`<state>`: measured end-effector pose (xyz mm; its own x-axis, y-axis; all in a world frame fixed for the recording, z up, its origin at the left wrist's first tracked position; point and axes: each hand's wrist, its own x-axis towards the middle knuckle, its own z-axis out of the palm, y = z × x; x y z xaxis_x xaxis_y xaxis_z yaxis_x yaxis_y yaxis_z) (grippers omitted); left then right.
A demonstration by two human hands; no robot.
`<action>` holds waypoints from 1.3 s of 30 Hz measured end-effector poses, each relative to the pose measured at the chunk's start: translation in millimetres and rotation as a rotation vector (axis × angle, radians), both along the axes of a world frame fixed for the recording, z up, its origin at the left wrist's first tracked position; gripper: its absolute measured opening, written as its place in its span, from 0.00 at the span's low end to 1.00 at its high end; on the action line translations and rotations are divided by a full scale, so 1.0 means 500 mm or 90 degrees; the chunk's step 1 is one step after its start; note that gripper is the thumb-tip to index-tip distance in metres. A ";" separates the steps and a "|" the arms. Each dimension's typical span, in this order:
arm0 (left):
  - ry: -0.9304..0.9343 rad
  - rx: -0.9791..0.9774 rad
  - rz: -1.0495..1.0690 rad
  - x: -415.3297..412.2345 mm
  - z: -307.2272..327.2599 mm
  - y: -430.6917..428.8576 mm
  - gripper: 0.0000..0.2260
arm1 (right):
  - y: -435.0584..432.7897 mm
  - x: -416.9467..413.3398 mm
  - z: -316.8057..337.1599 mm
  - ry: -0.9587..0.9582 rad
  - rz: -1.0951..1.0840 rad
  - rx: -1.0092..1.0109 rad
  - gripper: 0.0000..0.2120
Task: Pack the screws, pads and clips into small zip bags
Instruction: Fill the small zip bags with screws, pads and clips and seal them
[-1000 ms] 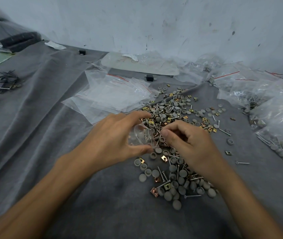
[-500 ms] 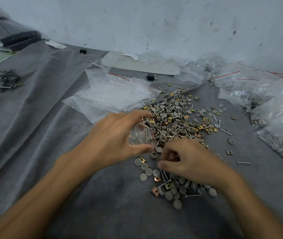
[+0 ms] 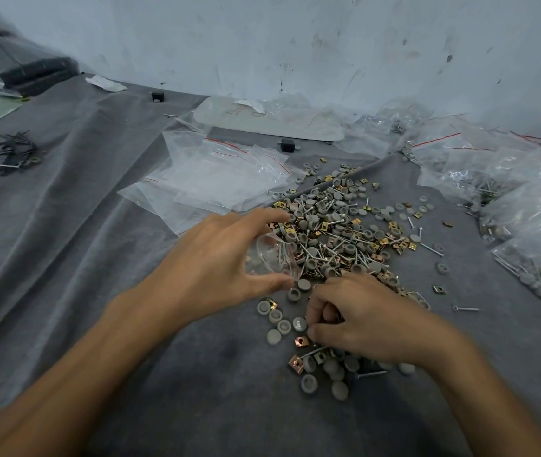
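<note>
1. While the left hand (image 3: pixel 216 258) holds a small zip bag (image 3: pixel 270 257) at the 9 o'clock edge of the pile (image 3: pixel 335 232), the head view suggests a filling step is in hand. Its grip is grasping the bag, thumb beneath and fingers arched above. The mouth gapes toward 3 o'clock, and what look like a few screws are already inside.
2. At 5 o'clock from the bag, the right hand (image 3: pixel 361 318) rests on the near tongue of the pile with its fingers curled down among the parts. I cannot tell whether that grip has closed on a piece, because the fingers hide it.
3. Mixed screws, pads and clips lie loose on the grey-clothed worktop (image 3: pixel 98 275), spreading from the centre toward 1 o'clock. Several grey pads (image 3: pixel 274 336) and a copper clip (image 3: pixel 301 341) sit just beside the right thumb, at its 9 o'clock. One stray screw (image 3: pixel 465 308) lies apart at the hand's 3 o'clock.
4. Empty bags (image 3: pixel 216 179) are stacked at 11 o'clock from the pile. Filled bags (image 3: pixel 526 225) are heaped along the 3 o'clock edge of the view.
5. By my reading, the next move calls for a clean pinch on a few pieces. They would then need a short lift toward 11 o'clock to drop them through the open mouth. The left hand must keep that mouth wide, since the thin film looks likely to collapse.
</note>
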<state>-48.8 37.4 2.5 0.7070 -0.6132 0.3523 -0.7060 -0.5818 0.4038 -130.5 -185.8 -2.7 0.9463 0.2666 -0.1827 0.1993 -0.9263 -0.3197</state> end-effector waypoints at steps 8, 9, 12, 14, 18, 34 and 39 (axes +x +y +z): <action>0.017 0.023 -0.004 -0.007 0.006 -0.002 0.36 | -0.010 0.015 0.014 -0.234 -0.236 0.570 0.03; 0.014 0.023 -0.006 -0.008 0.006 -0.003 0.36 | 0.000 0.017 0.012 -0.237 -0.239 0.611 0.03; 0.004 0.013 -0.007 -0.009 0.006 -0.005 0.35 | 0.028 0.025 -0.001 -0.239 -0.231 0.670 0.05; -0.001 0.010 -0.009 -0.008 0.005 -0.005 0.35 | 0.039 0.025 -0.005 -0.219 -0.198 0.660 0.07; -0.017 0.006 -0.017 -0.007 0.003 -0.003 0.34 | 0.032 0.025 -0.015 -0.278 -0.087 0.391 0.15; -0.146 -0.027 0.074 0.022 0.011 0.028 0.21 | 0.018 0.069 -0.022 -0.284 -0.109 0.301 0.07; -0.187 -0.064 0.097 0.014 0.015 0.022 0.19 | 0.032 0.069 -0.031 -0.230 -0.084 0.303 0.16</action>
<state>-42.0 48.6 10.1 0.6476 -0.4596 0.6077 -0.7082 -0.6575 0.2574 -95.9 -170.0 -18.1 0.9568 0.1165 0.2663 0.2657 -0.7221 -0.6387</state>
